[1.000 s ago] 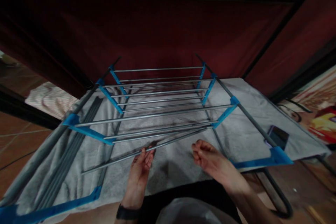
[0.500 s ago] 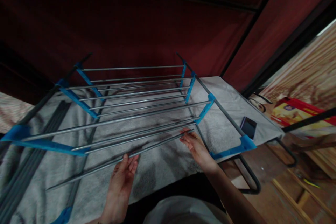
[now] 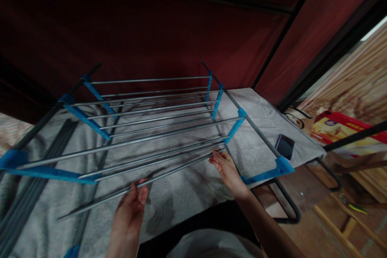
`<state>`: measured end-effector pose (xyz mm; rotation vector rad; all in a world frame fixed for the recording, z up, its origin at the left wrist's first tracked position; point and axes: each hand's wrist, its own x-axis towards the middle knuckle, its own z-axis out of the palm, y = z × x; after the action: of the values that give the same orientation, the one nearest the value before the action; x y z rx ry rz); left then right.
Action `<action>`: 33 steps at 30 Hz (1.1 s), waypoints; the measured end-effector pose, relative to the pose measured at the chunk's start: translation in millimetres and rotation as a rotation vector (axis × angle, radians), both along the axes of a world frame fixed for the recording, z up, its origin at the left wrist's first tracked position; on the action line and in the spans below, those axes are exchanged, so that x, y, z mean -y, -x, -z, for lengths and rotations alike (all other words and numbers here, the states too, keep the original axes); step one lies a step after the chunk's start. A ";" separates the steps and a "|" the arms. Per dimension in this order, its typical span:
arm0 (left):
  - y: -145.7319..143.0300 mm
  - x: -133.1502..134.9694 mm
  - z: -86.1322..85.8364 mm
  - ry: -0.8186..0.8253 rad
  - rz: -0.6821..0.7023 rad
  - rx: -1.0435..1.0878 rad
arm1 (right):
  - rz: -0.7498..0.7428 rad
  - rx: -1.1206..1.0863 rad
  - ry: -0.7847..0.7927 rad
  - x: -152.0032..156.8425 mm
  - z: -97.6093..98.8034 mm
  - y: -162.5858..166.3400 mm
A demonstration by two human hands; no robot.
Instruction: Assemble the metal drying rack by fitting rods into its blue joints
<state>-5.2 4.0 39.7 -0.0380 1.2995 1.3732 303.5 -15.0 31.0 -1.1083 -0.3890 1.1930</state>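
Observation:
A metal rack [image 3: 151,109] with grey rods and blue plastic side brackets lies on a grey towel [image 3: 187,185]. A loose grey rod [image 3: 169,171] runs slantwise in front of the rack. My left hand [image 3: 130,209] holds this rod near its middle, fingers pinched around it. My right hand [image 3: 225,167] grips the rod's right end beside the blue bracket [image 3: 234,129].
A dark phone [image 3: 284,146] lies on the towel at the right, by a blue corner bracket [image 3: 272,171]. More grey rods [image 3: 36,169] lie at the left. A dark red curtain hangs behind. Floor and a red box [image 3: 341,129] are at the right.
My right hand went from a loose fist in mid-air to the rod's right end and took hold of it. My left hand slid lower along the rod. The view swung right.

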 end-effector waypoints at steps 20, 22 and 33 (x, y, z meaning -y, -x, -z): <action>-11.0 11.0 1.9 -0.014 -0.029 -0.039 | -0.012 -0.036 -0.013 5.3 13.2 -1.2; -3.8 10.2 2.5 -0.025 -0.041 -0.049 | 0.003 -0.025 0.000 4.3 15.5 -2.9; -0.7 1.5 5.5 -0.131 -0.110 -0.042 | 0.032 -0.020 0.103 6.0 42.3 -13.5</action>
<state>-4.5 2.4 34.2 0.0092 1.2551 1.5573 317.0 -21.0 -11.2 -1.1861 -0.2958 1.2057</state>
